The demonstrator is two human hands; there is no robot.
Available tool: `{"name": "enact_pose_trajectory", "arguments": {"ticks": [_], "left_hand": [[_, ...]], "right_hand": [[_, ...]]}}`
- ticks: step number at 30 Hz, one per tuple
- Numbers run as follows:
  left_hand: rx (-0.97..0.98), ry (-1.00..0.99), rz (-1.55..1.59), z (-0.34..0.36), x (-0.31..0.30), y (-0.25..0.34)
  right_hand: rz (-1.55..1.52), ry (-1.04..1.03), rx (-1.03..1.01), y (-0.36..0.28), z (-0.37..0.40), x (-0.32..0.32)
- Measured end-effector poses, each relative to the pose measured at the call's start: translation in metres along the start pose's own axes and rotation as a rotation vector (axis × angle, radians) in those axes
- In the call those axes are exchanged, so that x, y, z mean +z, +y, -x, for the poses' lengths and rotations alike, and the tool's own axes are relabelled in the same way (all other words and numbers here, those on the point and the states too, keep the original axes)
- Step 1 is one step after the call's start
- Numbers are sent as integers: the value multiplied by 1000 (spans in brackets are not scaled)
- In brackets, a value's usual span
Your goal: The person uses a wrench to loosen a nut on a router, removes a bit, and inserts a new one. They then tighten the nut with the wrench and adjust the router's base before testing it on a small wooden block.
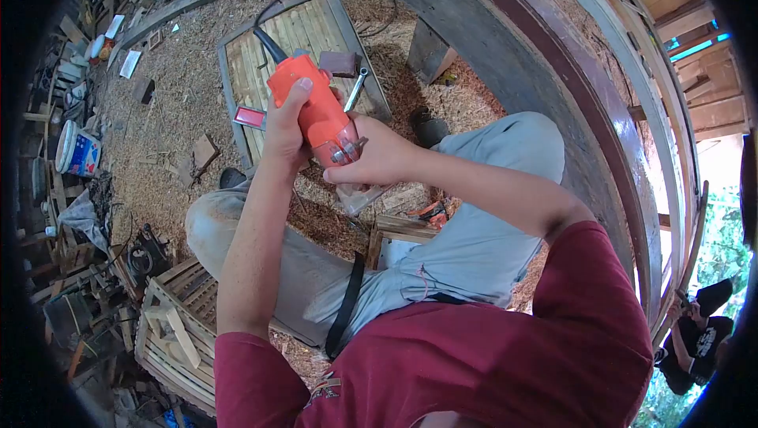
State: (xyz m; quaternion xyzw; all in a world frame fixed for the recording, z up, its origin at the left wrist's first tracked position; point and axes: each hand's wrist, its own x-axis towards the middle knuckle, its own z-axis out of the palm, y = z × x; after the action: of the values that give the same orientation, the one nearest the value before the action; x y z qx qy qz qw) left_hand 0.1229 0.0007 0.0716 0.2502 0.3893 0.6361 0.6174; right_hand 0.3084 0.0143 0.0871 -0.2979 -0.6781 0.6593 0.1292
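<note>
An orange trim router (309,104) with a see-through base is held in both my hands above a slatted wooden panel (308,21). My left hand (288,122) is closed around the body, its thumb lying on the near side. Lower down, my right hand (377,152) grips the base end, where metal fittings show. The bit is too small to make out. A black cord runs up from the router's far end. On the panel beside it lie a metal wrench (357,90), a dark brown block (338,63) and a small red case (250,117).
Wood shavings cover the ground. A long heavy timber (505,49) slants along the right. At lower left stands a slatted wooden piece (185,294), with scrap and a white bucket (77,150) farther left. A person (695,341) is at the far right.
</note>
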Motion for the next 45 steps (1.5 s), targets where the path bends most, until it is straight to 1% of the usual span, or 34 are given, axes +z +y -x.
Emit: {"name": "enact_pose_trajectory", "arguments": {"ticks": [1,4,7,10,11,13,14,16,18,19,20,21,23,25,26,29,30,33,34,36,37,38,41,42,45], "left_hand": [[33,-32,7,2,-2,-1],[50,-32,50,4,1,0],[29,-18,48,6,-2,-1],[42,-19,98,7,-7,6],[37,-19,99,7,-11,8],[37,-20,100,5,-17,17],[121,135,190,1,-11,14],[108,209,300,-5,-20,11],[89,279,426,-11,-31,1],[30,258,518,-12,-36,-3],[-29,234,608,-14,-41,-5],[-87,210,696,-15,-43,-6],[-94,165,750,-16,-48,-11],[-123,98,778,-2,-26,-13],[-181,232,721,4,-13,-11],[-272,106,720,1,-18,-31],[-280,81,807,0,-11,-30],[-313,-6,661,15,8,-14],[-297,25,630,20,24,-1],[-230,-101,507,14,14,-2],[-193,-161,446,13,11,-1],[-174,-100,392,12,12,0],[-140,-82,399,11,16,5],[-124,-83,412,9,16,5],[-91,-77,430,1,15,9]], "right_hand": [[56,-17,-68,5,-1,-2],[-15,-106,-23,10,-7,-6],[66,-92,-152,16,-13,-6],[260,-225,41,-3,-18,-37],[421,-294,-34,8,-31,-54],[291,-235,67,-3,-42,-78],[389,-127,44,0,-49,-87],[578,88,-4,21,-62,-96],[820,162,-51,44,-70,-92],[941,198,-76,57,-75,-89],[1009,169,-102,73,-83,-88],[1094,194,-163,72,-81,-85],[1257,252,-288,74,-74,-75],[1259,262,-337,80,-79,-75],[1277,262,-365,79,-78,-77],[1347,242,-488,73,-78,-89],[1371,230,-534,66,-76,-91],[1306,191,-361,38,-70,-98],[1180,175,-238,22,-67,-101],[850,333,-320,16,-61,-108],[683,404,-358,2,-56,-108],[580,363,-218,-14,-44,-112],[-159,134,-58,-27,-28,-137],[-313,120,-113,-41,-16,-133],[-513,136,-351,-67,7,-115]]}}
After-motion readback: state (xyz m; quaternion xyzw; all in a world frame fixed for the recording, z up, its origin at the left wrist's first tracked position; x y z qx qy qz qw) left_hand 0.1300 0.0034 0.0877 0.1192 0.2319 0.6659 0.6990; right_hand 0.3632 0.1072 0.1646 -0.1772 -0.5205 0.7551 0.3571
